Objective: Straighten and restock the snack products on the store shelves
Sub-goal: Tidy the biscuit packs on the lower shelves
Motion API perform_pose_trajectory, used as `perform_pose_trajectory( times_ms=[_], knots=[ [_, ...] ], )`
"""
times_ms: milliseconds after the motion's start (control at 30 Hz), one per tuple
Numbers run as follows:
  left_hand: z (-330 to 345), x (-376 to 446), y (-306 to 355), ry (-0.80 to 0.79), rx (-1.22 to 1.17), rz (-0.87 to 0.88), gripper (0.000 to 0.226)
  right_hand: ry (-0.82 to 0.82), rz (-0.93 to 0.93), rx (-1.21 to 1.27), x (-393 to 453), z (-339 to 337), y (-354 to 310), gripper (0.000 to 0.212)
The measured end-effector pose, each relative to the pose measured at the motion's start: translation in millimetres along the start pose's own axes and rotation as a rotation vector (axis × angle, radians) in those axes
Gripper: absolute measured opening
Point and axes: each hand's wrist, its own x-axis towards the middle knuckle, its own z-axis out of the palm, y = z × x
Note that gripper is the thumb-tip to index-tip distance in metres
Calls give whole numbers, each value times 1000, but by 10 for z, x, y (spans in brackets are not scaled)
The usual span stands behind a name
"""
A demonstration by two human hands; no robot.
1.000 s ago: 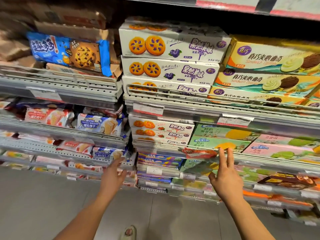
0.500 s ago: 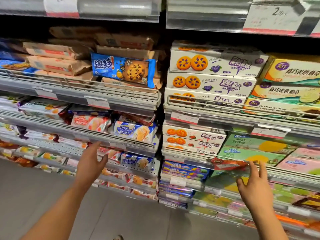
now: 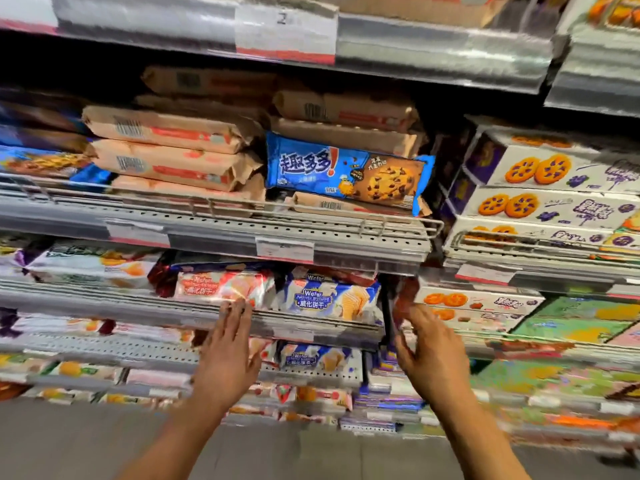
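Nearest to you, your two hands are raised in front of the wafer shelf and hold nothing. Your left hand [image 3: 227, 355] has its fingers straight, the tips at the shelf's front rail [image 3: 194, 317], just under the pink wafer pack [image 3: 221, 285]. Your right hand [image 3: 427, 351] is spread and loose near the dark divider; I cannot tell if it touches anything.

Just beyond, at about 12 o'clock between both hands, lies the blue-and-white wafer pack [image 3: 329, 299]. Its long axis runs from 9 to 3 o'clock, along the shelf edge.

Farther, one shelf up at 12 o'clock, the blue chocolate-chip cookie pack [image 3: 346, 173] sits tilted among brown packs [image 3: 166, 147], its right end lower. I judge both hands are about equally near to it.
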Motion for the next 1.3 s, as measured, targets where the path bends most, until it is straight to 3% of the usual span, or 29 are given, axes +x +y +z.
perform_pose_trajectory(
  times_ms=[167,300,500,667,967,1100,1200,1300],
  knots=[
    [-105,13,-66,-50,15,29,95,-84,-56,-80,438,381,-409,48],
    [-129,23,-59,-77,-11,17,96,-144,39,-203,809,489,-566,29],
    [-182,38,-92,-73,0,53,92,-330,189,-298,1033,681,-612,20],
    [-205,34,-53,-89,-4,24,92,-254,150,-342,1047,641,-479,24],
    [-220,66,-25,-125,-56,-18,92,-5,26,-52,738,488,-224,16],
    [-383,58,87,-50,-331,-83,66,168,-90,64,221,334,-161,15],
    [-508,-164,264,109,-510,-124,43,209,-109,194,-125,243,-138,27],
    [-588,-445,447,44,-841,-274,52,214,-154,273,-353,246,-110,19]
  ],
)
